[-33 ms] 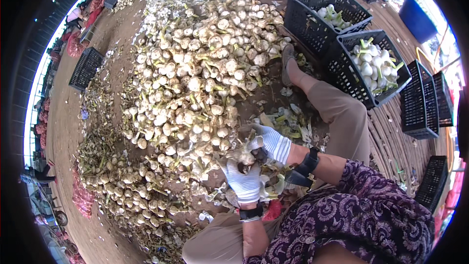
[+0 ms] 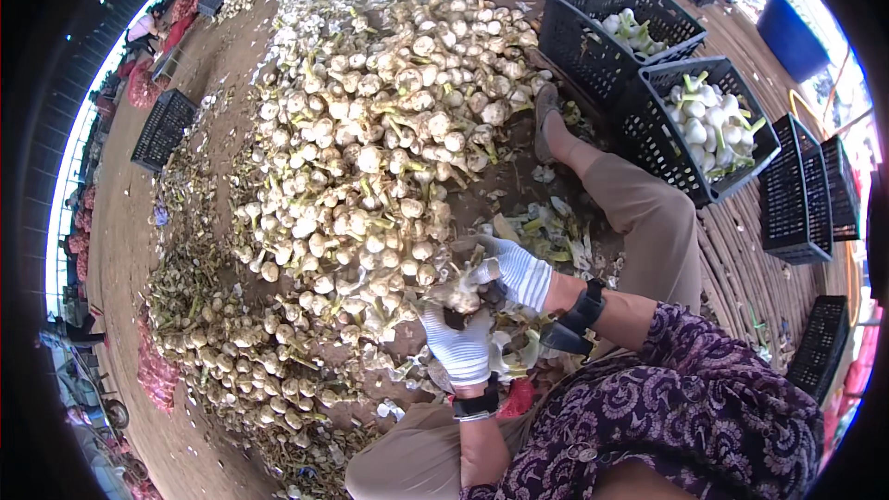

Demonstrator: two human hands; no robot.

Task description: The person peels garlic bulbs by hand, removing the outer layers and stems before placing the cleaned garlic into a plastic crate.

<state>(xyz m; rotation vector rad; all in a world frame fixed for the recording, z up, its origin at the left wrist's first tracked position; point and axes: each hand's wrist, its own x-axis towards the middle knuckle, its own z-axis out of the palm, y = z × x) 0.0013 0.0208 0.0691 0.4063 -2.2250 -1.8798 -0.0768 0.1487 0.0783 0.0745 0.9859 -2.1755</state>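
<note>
A garlic bulb (image 2: 458,296) with dry, ragged skin is between my two gloved hands, above the front edge of a large garlic heap (image 2: 370,162). My left hand (image 2: 459,348), in a white striped glove, curls its fingers round the bulb from below. From the right, my right hand (image 2: 520,273) closes on the same bulb with its thumb against it. Something dark shows beneath the right fingers, too hidden to name. Loose peelings and green leaves (image 2: 546,231) lie just beyond the right hand.
To the right stand black plastic crates; one crate (image 2: 639,116) holds trimmed white garlic (image 2: 711,125), as does another crate (image 2: 574,37) behind it. Blue tubs (image 2: 792,37) are farther off. My outstretched leg (image 2: 639,213) borders the heap. A black crate (image 2: 163,130) stands far left.
My left fingers have shifted slightly on the garlic bulb, and the bulb now shows more plainly between the hands. My right hand has hardly moved.
</note>
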